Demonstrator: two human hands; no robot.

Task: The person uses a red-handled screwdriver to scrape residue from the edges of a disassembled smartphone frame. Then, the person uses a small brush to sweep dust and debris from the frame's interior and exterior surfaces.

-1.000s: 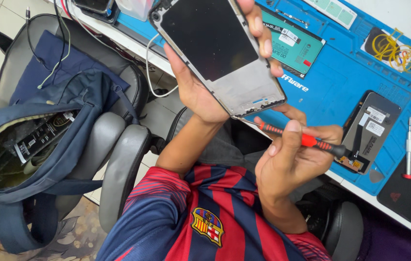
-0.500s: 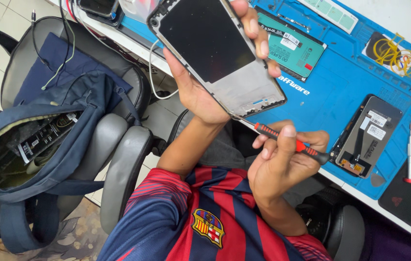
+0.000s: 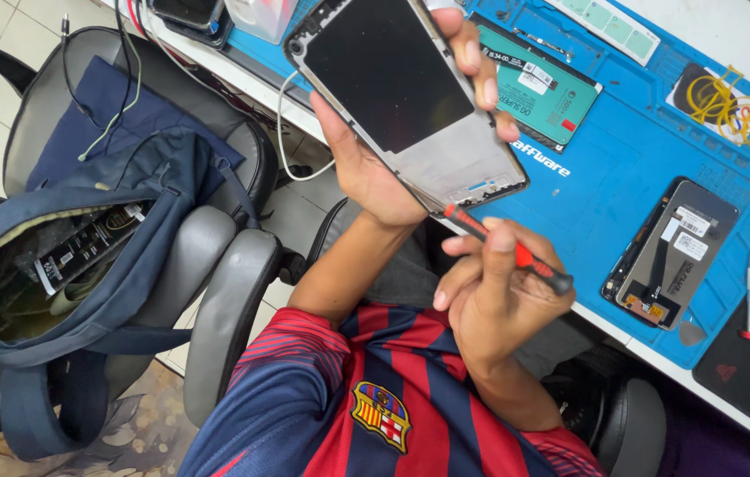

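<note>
The left hand (image 3: 375, 168) is clamped around a phone frame (image 3: 406, 97), palm under its near edge and fingers curled over its far right side, holding it tilted in the air above the near edge of the desk (image 3: 622, 177). Just below it, the right hand (image 3: 494, 300) is closed on a red and black screwdriver (image 3: 507, 250), whose tip touches the frame's lower edge. The two hands sit close together, the frame between them. On the blue mat to the right lies an opened phone (image 3: 675, 256); a backpack (image 3: 66, 265) rests on a chair at left.
</note>
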